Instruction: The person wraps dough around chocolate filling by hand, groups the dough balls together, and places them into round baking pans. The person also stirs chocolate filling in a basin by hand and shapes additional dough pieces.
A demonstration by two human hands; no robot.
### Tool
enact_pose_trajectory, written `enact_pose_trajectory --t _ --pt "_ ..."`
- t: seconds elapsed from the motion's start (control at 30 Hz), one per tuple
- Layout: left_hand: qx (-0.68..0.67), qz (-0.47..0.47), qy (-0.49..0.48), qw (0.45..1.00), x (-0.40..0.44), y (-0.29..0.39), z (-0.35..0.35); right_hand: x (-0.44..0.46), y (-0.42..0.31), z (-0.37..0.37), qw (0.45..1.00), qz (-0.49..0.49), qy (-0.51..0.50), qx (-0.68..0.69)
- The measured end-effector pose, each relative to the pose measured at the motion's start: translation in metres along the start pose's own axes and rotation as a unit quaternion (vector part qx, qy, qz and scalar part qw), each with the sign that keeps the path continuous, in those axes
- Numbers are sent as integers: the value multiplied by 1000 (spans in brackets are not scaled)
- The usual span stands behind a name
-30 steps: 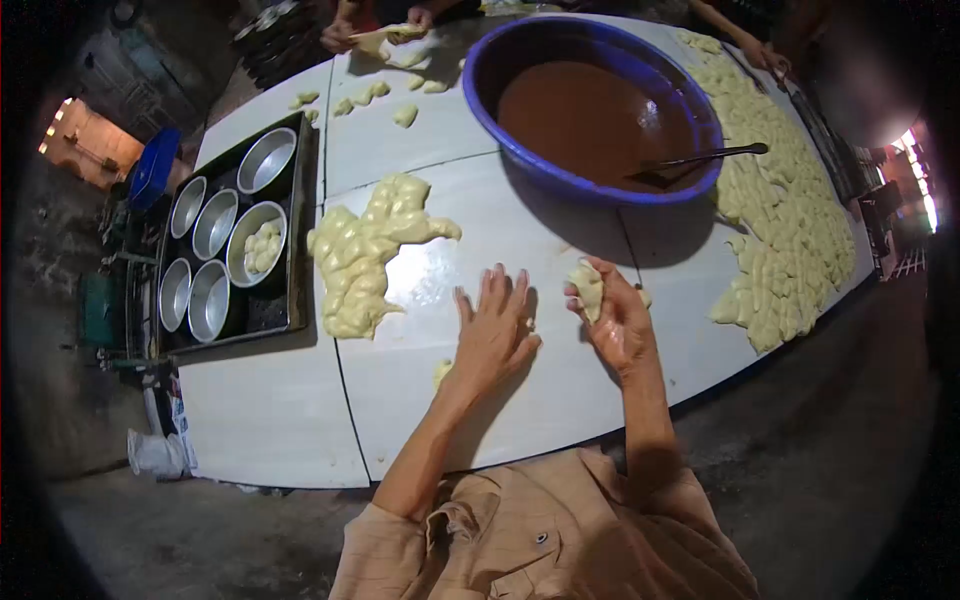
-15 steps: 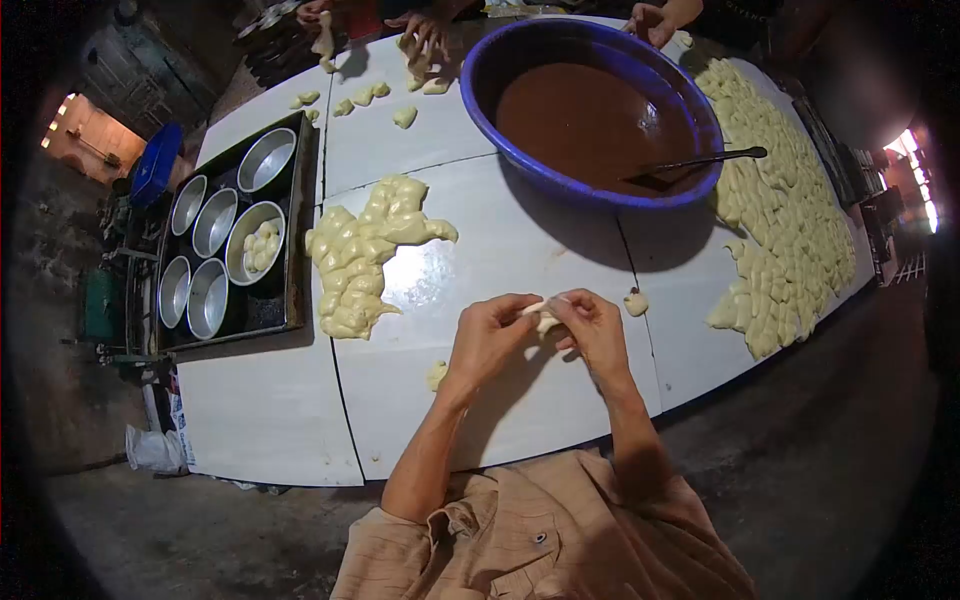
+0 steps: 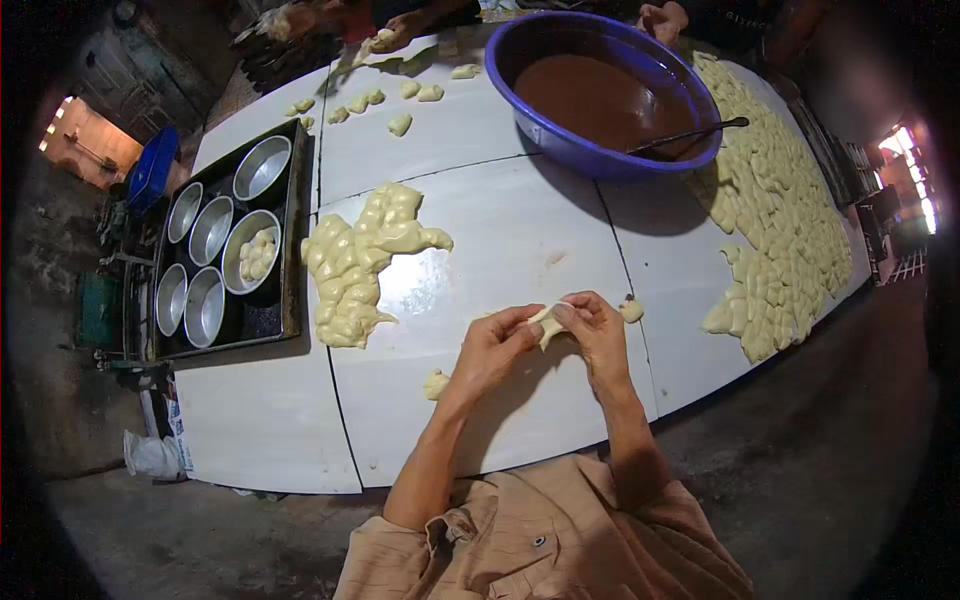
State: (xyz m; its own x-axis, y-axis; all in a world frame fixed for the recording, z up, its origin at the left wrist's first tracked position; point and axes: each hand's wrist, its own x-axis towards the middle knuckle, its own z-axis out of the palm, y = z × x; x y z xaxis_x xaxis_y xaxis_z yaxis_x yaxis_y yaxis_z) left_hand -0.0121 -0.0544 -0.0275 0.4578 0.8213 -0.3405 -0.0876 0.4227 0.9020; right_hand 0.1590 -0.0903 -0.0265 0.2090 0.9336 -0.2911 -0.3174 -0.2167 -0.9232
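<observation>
Between my two hands, a small piece of pale dough (image 3: 547,325) is stretched above the white table. My left hand (image 3: 497,343) pinches one end of it. At the other end, the fingers of my right hand (image 3: 597,338) are closed on the dough. A dough piece with a dark spot (image 3: 631,310) lies just right of my right hand. Another small dough lump (image 3: 436,384) rests by my left wrist. Beyond my hands to the left spreads a glossy mass of joined dough pieces (image 3: 362,255).
A purple basin (image 3: 560,160) of brown mixture, with a dark-handled utensil (image 3: 690,136), stands at the back. Many dough pieces (image 3: 780,230) cover the table's right side. A black tray (image 3: 292,220) of round metal tins stands left; one tin holds dough balls (image 3: 258,256). Other people's hands work at the far edge.
The dough between my hands is now drawn out longer. The purple basin has shifted slightly away. A co-worker's hand at the far edge has moved off the dough pieces there.
</observation>
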Motion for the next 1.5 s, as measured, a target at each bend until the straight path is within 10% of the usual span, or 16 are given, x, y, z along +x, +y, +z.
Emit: enact_pose_trajectory --t 0.13,0.27,0.6,1.13,1.3,1.5 --pt "174 82 118 974 1 5 6 3 -1 4 998 -35 22 42" --pt "197 367 91 904 18 12 28 -4 -11 18 990 -11 -22 141" --pt "-183 239 30 953 47 -2 93 16 -33 5 954 38 3 297" --pt "-51 44 -51 996 123 42 71 102 -76 -50 952 -59 0 299" --pt "-6 34 -41 999 113 43 57 140 -128 -83 972 -178 36 149" --pt "5 3 36 999 94 42 29 242 -204 -100 846 -217 -55 -485"
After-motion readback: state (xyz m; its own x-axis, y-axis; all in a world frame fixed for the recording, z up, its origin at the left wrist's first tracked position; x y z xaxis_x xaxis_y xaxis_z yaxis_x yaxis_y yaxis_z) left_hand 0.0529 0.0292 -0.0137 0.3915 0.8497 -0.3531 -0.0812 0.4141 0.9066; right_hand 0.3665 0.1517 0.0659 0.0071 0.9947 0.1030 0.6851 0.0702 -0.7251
